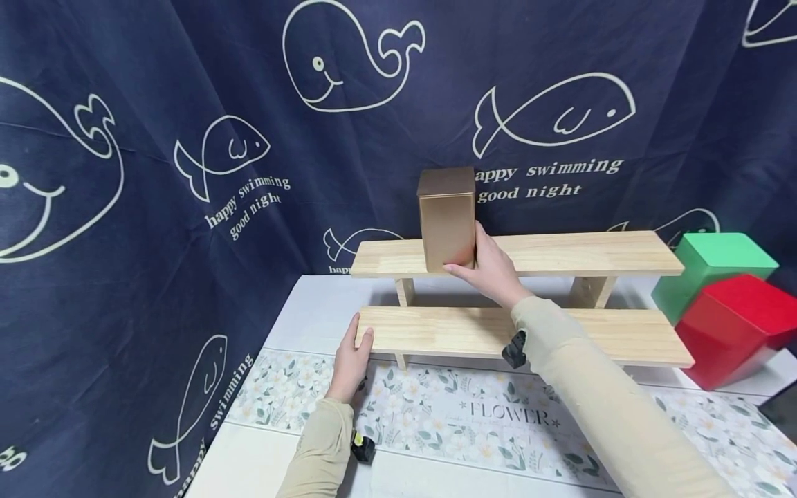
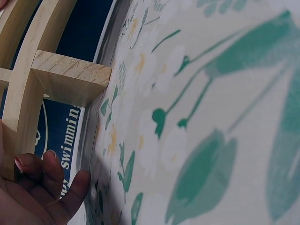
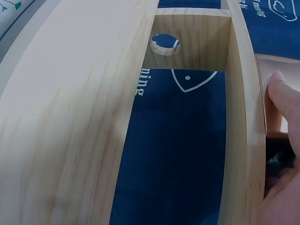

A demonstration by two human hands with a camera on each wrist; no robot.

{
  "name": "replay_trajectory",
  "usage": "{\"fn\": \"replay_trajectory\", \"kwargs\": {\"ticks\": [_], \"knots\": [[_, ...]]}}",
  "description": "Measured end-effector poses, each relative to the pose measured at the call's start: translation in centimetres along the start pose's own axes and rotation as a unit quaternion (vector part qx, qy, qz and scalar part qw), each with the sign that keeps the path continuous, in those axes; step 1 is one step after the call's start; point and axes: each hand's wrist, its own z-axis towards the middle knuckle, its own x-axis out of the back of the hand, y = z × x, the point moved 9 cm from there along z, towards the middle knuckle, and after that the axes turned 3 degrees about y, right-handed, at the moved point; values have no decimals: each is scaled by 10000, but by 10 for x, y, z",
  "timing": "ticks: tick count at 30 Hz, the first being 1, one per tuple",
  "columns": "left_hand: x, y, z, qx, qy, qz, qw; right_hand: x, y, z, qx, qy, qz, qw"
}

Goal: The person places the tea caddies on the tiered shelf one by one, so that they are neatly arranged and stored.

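A tall copper-brown box (image 1: 447, 232) stands upright on the upper board of a two-tier wooden shelf (image 1: 598, 252), left of its middle. My right hand (image 1: 492, 271) grips the box low down, thumb on its front face and the other fingers on its right side. In the right wrist view the thumb of the right hand (image 3: 283, 101) lies against the box (image 3: 276, 68); its other fingers are partly hidden. At the left end of the lower board (image 1: 436, 328), my left hand (image 1: 352, 360) holds the board's corner, with fingers curled at its edge in the left wrist view.
A green box (image 1: 710, 273) and a red box (image 1: 737, 328) stand at the shelf's right end. Under the shelf lies a white surface with a flower-print strip (image 1: 448, 415). A dark blue curtain (image 1: 373, 152) with white fish drawings hangs close behind and at the left.
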Motion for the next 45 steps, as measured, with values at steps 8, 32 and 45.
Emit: {"fn": "replay_trajectory", "kwargs": {"ticks": [8,32,45], "knots": [[-1,2,-2,-6,-73,-43,10000,1,1,-3,-82,-112,-108,9998],[1,2,-2,-6,-44,40,10000,26,3,-52,19,-508,-126,9986],[2,3,-3,-105,-84,131,9998,55,-2,-83,53,-277,-342,9990]]}}
